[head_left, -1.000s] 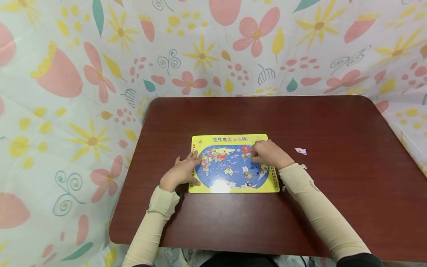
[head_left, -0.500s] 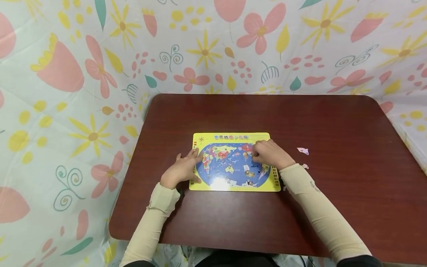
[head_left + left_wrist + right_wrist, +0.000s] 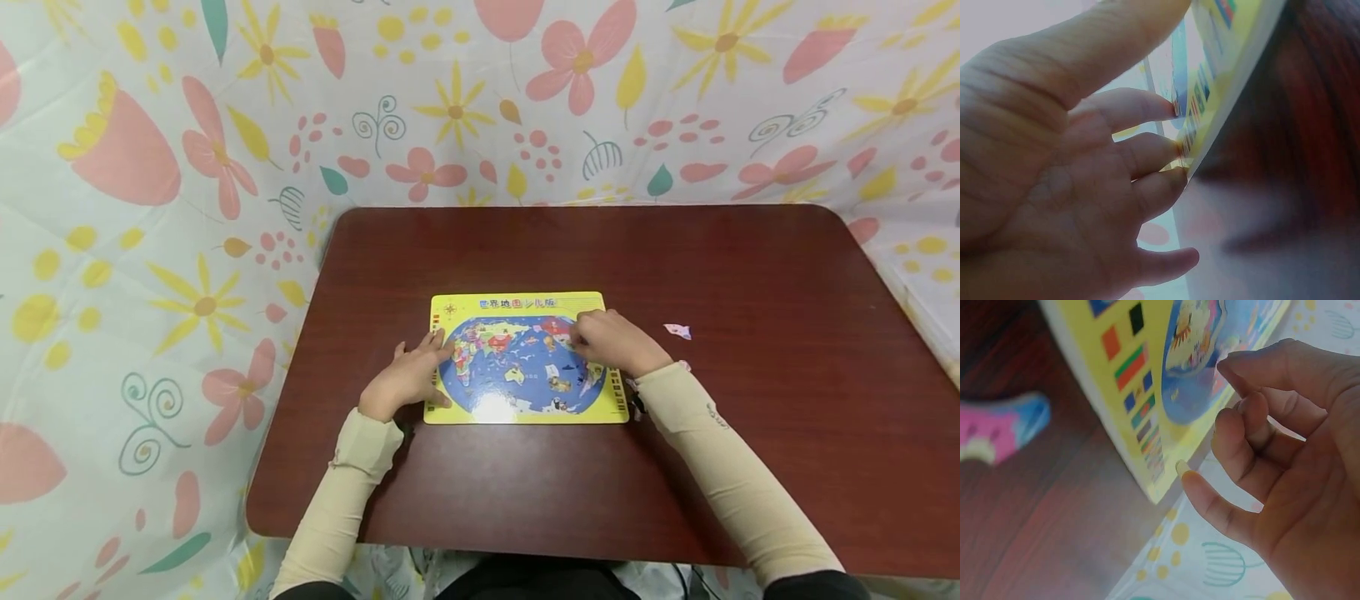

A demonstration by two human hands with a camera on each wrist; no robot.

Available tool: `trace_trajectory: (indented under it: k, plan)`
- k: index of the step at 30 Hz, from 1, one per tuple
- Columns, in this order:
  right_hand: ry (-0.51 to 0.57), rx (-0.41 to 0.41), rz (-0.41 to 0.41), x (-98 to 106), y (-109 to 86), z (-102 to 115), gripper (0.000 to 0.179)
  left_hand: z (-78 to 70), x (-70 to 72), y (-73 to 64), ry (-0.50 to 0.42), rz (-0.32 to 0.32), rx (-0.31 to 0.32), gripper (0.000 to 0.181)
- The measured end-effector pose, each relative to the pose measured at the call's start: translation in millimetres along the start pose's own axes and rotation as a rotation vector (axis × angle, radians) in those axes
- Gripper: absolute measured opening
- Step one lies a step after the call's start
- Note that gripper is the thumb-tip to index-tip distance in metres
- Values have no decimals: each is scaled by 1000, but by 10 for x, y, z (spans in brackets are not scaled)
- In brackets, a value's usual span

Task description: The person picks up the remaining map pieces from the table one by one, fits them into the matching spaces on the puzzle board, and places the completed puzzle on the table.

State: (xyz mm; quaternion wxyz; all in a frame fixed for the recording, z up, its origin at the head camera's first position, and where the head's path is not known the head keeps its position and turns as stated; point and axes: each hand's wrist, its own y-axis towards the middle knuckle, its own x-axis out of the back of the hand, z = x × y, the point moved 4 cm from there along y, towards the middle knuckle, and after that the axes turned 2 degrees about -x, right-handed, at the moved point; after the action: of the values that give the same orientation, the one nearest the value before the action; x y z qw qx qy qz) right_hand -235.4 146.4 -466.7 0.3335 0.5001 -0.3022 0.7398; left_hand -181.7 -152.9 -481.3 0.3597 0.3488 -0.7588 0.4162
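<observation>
A yellow-bordered world map jigsaw board (image 3: 525, 419) lies flat on the table, its blue oval map bearing small coloured pictures. At its left edge rests my left hand (image 3: 402, 382), fingers spread; in the left wrist view the fingertips touch the border. My right hand (image 3: 617, 342) is over the upper right of the map with curled fingers. Thumb and fingertips come together at the board in the right wrist view, and no piece shows between them. Right of the board lies a loose pinkish puzzle piece (image 3: 677, 331); another piece (image 3: 684, 365) is partly hidden by the sleeve.
A dark red-brown wooden table (image 3: 480, 483) with rounded corners carries everything. Flower-print cloth (image 3: 457, 108) hangs behind and to the left. In the right wrist view a pink and blue puzzle piece (image 3: 1004, 428) lies close to the board's edge.
The head view shifts slightly. My right hand moves a little to the right, and its sleeve covers more of the lower loose piece. The left hand stays at the board's edge.
</observation>
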Motion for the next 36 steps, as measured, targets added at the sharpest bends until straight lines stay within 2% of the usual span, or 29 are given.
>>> trace_trajectory:
  k: [5, 10, 15, 25, 31, 36]
  plan:
    - [-38, -11, -25, 45, -117, -87, 6, -8, 6, -11, -6, 6, -7, 101]
    - [-67, -38, -45, 79, -240, -212, 15, -7, 2, -22, -4, 13, -16, 101]
    - [-75, -58, -64, 96, -361, -356, 13, -21, -1, -39, 9, 27, -13, 101]
    - [-72, -166, -100, 201, -621, -752, 25, -56, -9, -30, 5, 19, 1, 102]
    - [-75, -192, -110, 243, -726, -902, 30, -50, -13, -45, -5, 5, -11, 101]
    - [-78, -236, -109, 275, -799, -1033, 23, -49, -16, -28, -4, 7, -19, 101]
